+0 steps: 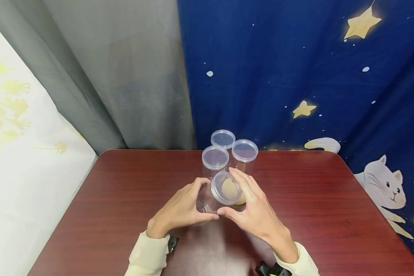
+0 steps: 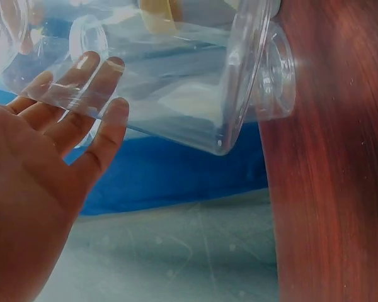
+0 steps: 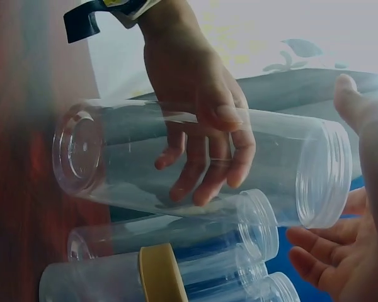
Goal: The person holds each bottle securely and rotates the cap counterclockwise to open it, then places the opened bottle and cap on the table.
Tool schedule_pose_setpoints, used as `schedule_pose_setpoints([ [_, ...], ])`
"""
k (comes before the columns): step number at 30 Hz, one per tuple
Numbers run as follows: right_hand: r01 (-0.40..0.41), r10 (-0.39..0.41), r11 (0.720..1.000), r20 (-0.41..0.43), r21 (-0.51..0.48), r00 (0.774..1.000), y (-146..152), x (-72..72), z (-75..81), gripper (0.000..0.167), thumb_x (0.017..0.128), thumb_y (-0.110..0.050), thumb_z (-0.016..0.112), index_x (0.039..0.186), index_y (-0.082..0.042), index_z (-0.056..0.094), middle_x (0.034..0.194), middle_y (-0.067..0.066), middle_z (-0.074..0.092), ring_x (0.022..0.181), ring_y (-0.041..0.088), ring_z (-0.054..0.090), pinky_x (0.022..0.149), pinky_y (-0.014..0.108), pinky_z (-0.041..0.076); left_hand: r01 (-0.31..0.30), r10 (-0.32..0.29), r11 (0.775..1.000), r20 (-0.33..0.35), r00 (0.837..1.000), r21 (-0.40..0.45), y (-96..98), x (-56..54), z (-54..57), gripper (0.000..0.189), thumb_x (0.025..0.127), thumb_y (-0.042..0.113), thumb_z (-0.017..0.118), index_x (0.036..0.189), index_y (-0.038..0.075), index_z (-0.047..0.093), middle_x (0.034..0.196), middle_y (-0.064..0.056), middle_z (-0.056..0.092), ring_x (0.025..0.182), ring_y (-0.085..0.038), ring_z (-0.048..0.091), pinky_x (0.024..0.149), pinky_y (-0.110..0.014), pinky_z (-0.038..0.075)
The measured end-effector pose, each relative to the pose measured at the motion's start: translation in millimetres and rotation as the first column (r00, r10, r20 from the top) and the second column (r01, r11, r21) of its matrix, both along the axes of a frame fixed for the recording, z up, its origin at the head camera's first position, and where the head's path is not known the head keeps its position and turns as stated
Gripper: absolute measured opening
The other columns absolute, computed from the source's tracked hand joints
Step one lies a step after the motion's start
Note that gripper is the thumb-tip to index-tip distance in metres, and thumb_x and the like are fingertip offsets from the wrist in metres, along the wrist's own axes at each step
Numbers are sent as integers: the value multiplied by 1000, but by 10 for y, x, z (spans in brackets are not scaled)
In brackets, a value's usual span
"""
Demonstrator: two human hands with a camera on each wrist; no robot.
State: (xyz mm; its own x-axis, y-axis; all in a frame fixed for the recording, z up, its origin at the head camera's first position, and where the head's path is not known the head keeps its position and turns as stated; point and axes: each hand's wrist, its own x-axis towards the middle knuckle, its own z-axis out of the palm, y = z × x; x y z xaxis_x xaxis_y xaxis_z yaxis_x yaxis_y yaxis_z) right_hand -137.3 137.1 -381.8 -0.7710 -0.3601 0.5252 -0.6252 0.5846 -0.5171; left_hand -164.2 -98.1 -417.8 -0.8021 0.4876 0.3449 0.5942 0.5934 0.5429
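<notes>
In the head view a tall clear plastic jar (image 1: 207,199) with a translucent screw lid (image 1: 225,188) leans to the right. Its near side meets the thumb of my left hand (image 1: 181,205), whose fingers curl round the far side and show through the wall in the right wrist view. My right hand (image 1: 257,209) arches around the lid end. Seen from the right wrist, the right thumb (image 3: 349,100) stands off the lid, while the right fingertips (image 3: 302,242) are at its other edge. Whether the jar's base touches the table cannot be told.
Three more lidded clear jars, one at front left (image 1: 215,158), one at right (image 1: 245,150) and one at the back (image 1: 222,138), stand grouped behind. A tan-yellow band (image 3: 160,274) shows among them. The red-brown table (image 1: 131,191) ends at grey and blue curtains.
</notes>
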Motion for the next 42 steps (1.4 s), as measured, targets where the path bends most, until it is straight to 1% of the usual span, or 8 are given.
schedule_pose_setpoints([
  [5, 21, -22, 999, -45, -30, 999, -8, -22, -16, 78, 74, -43, 85, 139, -13, 54, 143, 4, 54, 129, 18, 51, 105, 33, 42, 41, -42, 999, -31, 999, -7, 35, -6, -12, 83, 68, 54, 86, 129, 15, 47, 118, 4, 62, 99, -9, 58, 88, -30, 50],
  [10, 13, -15, 1000, -75, -25, 997, 1, -34, -16, 75, 75, -41, 85, 137, -11, 56, 137, 3, 58, 123, 17, 54, 101, 32, 44, 42, -43, 999, -29, 999, -14, 40, -6, -15, 81, 67, 52, 86, 129, 16, 47, 118, 5, 62, 99, -8, 58, 88, -31, 50],
  [17, -4, 3, 1000, -44, -4, 999, 22, -23, 1, 70, 80, -39, 82, 140, -15, 54, 141, 1, 55, 128, 16, 52, 105, 32, 43, 34, -33, 999, 49, 998, -31, 27, 6, -12, 83, 70, 53, 84, 134, 18, 45, 124, 3, 63, 104, -9, 59, 92, -32, 50],
  [20, -17, 17, 1000, -30, 3, 999, 28, -22, 7, 70, 81, -38, 81, 141, -16, 53, 143, 1, 54, 130, 16, 50, 106, 31, 42, 36, -33, 999, 68, 997, -37, 20, 5, -17, 83, 71, 52, 84, 135, 18, 44, 127, 2, 62, 108, -10, 59, 94, -34, 50],
  [24, -46, 46, 999, -12, -3, 999, 35, -21, 22, 70, 81, -36, 81, 142, -15, 52, 144, 2, 53, 131, 16, 49, 108, 27, 39, 37, -34, 999, 74, 997, -37, 10, 4, -21, 84, 71, 52, 85, 136, 18, 44, 129, 2, 61, 111, -11, 59, 96, -36, 50],
  [32, -120, 122, 991, 33, -59, 992, 52, -16, 59, 69, 81, -27, 82, 142, -16, 51, 146, 3, 51, 133, 16, 48, 109, 21, 37, 40, -37, 999, 84, 996, -29, -4, 9, -18, 84, 71, 52, 84, 137, 18, 44, 130, 3, 61, 111, -10, 59, 96, -36, 50],
  [39, -195, 200, 977, 38, -91, 979, 70, -18, 71, 68, 81, -17, 81, 141, -15, 51, 149, 8, 48, 136, 19, 46, 110, 21, 35, 45, -43, 999, 103, 994, -13, -6, 10, -14, 84, 72, 53, 83, 137, 18, 44, 131, -4, 62, 113, -20, 60, 97, -40, 49],
  [42, -209, 212, 974, 33, -85, 977, 78, -26, 76, 70, 81, -17, 81, 143, -13, 48, 150, 7, 46, 137, 19, 45, 111, 21, 34, 43, -42, 999, 103, 994, -11, -3, 10, -6, 84, 72, 53, 83, 138, 18, 44, 131, -3, 61, 113, -22, 61, 97, -40, 49],
])
